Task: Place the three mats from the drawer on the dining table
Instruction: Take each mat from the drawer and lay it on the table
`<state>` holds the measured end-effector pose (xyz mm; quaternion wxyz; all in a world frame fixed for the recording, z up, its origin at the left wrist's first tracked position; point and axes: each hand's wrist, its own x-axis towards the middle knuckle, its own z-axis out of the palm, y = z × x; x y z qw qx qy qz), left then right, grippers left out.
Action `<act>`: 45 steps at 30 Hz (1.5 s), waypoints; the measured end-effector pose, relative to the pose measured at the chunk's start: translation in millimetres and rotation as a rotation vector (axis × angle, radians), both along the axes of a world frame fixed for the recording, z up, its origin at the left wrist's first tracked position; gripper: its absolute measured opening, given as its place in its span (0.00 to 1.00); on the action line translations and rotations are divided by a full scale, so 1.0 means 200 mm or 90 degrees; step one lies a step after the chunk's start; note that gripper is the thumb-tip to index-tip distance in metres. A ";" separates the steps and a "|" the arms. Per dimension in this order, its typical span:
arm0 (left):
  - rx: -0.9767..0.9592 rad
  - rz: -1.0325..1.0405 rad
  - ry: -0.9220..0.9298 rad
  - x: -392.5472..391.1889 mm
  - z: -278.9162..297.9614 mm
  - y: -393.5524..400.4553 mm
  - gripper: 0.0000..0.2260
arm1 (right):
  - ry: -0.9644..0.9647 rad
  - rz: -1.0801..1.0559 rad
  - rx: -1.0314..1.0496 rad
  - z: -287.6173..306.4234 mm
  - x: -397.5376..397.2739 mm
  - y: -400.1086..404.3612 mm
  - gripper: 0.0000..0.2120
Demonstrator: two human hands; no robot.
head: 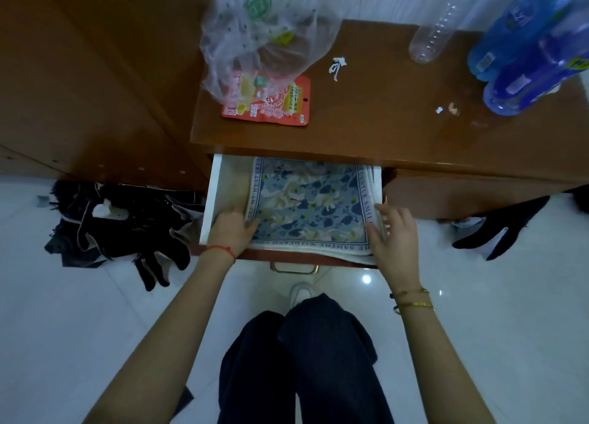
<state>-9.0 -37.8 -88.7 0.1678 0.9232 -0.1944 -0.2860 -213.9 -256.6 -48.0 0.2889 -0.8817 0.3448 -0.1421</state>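
- Where the dark trouser legs (306,360) end, a brass handle (294,268) is seen on the front of the open drawer (210,197).
- Both hands are set at the near corners of the floral mats (309,200), which lie stacked flat inside the drawer.
- At the left hand (232,230), the thumb is laid on the top mat; its fingers seem tucked under the edge.
- The right hand (393,235) is spread against the layered right edges, nothing yet gripped.
- Beyond, an orange packet (280,104), a plastic bag (255,31) and blue bottles (529,50) are seen on the cabinet top (382,127).
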 end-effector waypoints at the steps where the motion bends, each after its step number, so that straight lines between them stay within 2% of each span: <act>1: 0.030 0.005 0.039 0.01 0.01 -0.01 0.20 | 0.004 -0.002 0.009 0.01 0.01 0.00 0.17; 6: 0.108 0.047 0.152 0.02 0.05 -0.04 0.19 | 0.031 -0.015 0.070 0.06 0.02 0.00 0.18; 9: 0.111 0.081 0.187 0.03 0.05 -0.06 0.19 | 0.035 -0.046 0.116 0.05 0.01 0.00 0.19; 16: -0.003 0.158 0.223 0.01 0.13 -0.05 0.14 | 0.066 -0.055 0.131 0.07 -0.02 0.03 0.21; 21: -0.081 0.238 0.300 -0.03 0.25 0.00 0.16 | 0.096 -0.062 0.122 0.14 -0.03 0.03 0.17; 26: -0.112 0.259 0.298 -0.13 0.43 0.03 0.15 | 0.126 -0.093 0.166 0.26 -0.04 0.04 0.15; 30: -0.178 0.294 0.319 -0.26 0.63 0.12 0.15 | 0.130 -0.110 0.261 0.48 -0.11 0.09 0.15; 35: -0.260 0.318 0.324 -0.45 1.03 0.27 0.18 | 0.121 -0.133 0.375 0.83 -0.29 0.16 0.13; 41: -0.332 0.284 0.257 -0.63 1.57 0.46 0.19 | 0.061 -0.092 0.410 1.33 -0.49 0.27 0.13; 45: -0.398 0.286 0.204 -0.76 1.90 0.60 0.20 | -0.005 -0.039 0.432 1.63 -0.57 0.34 0.18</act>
